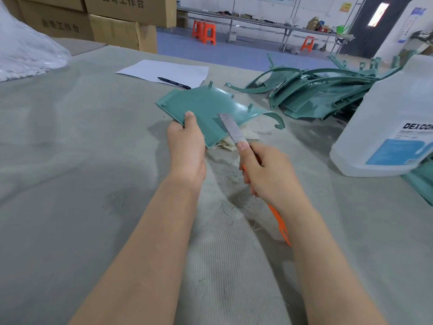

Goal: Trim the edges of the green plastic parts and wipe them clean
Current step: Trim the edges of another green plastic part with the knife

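**Inspector:** Where is the green plastic part point(206, 106)?

**Assessor:** At centre frame, over a beige rag point(249, 134) on the table point(70, 141). The left hand point(186, 146) pinches its near corner with the thumb on top, probably to steady the lower edge.

**Inspector:** And the tool?

**Assessor:** The right hand point(264, 170) is wrapped round an orange-handled utility knife point(230, 130). The blade lies across that edge.

**Inspector:** Condition?

**Assessor:** A curved, glossy teal panel with moulded pegs and a hooked tip. No burrs can be made out. More green parts point(328, 95) are piled at upper right, beside a clear bottle point(393, 127).
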The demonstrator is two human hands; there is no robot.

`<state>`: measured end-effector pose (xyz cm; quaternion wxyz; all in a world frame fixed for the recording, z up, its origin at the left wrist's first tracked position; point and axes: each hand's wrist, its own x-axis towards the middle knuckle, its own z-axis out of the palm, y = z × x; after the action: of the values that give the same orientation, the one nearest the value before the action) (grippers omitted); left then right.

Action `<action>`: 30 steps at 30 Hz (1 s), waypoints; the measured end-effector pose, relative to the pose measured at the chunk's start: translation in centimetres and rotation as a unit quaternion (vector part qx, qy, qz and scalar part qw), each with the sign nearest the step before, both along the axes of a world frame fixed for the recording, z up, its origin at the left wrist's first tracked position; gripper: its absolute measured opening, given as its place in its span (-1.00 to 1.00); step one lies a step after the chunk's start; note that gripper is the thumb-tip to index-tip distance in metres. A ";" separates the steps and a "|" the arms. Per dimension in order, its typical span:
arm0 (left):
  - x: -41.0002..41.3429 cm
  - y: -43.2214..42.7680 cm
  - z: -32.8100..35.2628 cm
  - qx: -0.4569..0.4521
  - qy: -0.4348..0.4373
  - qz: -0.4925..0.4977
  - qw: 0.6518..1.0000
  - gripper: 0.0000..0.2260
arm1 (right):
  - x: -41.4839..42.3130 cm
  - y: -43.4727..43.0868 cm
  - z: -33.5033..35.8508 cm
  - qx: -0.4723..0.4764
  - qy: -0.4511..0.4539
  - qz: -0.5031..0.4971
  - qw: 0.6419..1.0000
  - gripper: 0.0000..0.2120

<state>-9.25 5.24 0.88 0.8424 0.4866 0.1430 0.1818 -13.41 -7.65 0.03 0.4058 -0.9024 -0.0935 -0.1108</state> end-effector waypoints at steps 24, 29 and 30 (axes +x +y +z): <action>-0.3 0.1 0.3 -0.011 -0.006 -0.002 1.000 -0.80 | -0.3 0.3 0.6 0.103 0.015 -0.009 0.995 -0.53; -0.8 0.0 0.6 0.002 -0.020 -0.014 1.000 -0.80 | -0.4 0.1 0.7 0.160 -0.011 -0.008 0.987 -0.57; -0.9 -0.1 0.6 0.004 -0.027 -0.018 0.999 -0.81 | -0.4 0.1 0.8 0.172 -0.016 -0.013 0.985 -0.60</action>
<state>-10.15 5.15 1.52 0.8473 0.4872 0.1108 0.1799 -13.82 -7.57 0.81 0.5515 -0.8186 -0.0679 -0.1453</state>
